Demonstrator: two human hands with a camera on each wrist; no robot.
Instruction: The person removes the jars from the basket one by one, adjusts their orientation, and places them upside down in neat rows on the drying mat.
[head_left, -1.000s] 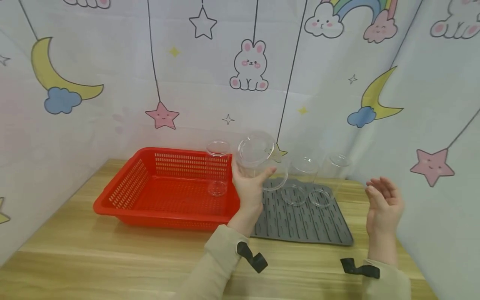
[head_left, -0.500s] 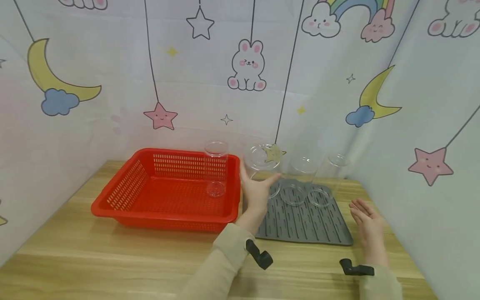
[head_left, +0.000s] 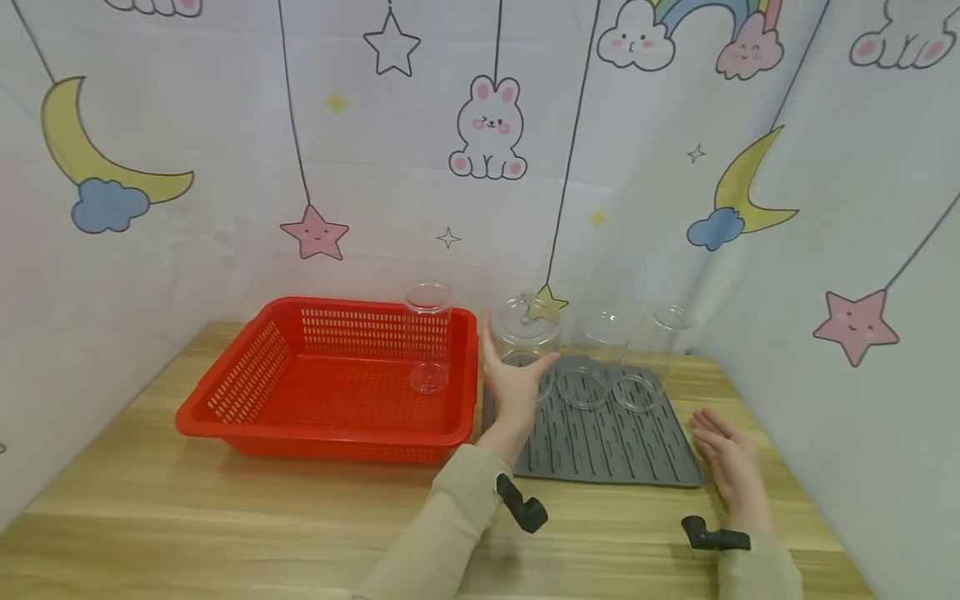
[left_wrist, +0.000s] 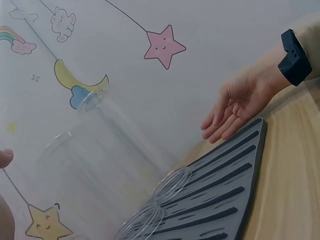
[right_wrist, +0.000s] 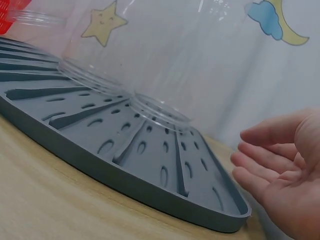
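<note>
My left hand [head_left: 513, 390] holds a wide, clear glass cup [head_left: 536, 329], fingers along its left side and thumb across its front. The cup is upright over the back left of a grey ribbed drying mat [head_left: 600, 450], its lower part partly hidden by the hand. In the left wrist view only a bit of the left thumb [left_wrist: 5, 158] shows at the edge. My right hand [head_left: 731, 458] holds nothing, fingers extended, beside the mat's right edge. Two more clear glasses stand on the mat, a wider one [head_left: 600, 354] and a narrower one [head_left: 658, 354].
A red plastic basket [head_left: 315, 435] stands left of the mat, with a tall clear glass [head_left: 427, 337] upright inside. Both rest on a wooden table [head_left: 247, 517]. A white printed curtain [head_left: 420, 167] hangs behind and at the sides.
The left hand has turned the tilted cup upright and lowered it to the mat. The right hand has come down and leftward to the mat's edge.
</note>
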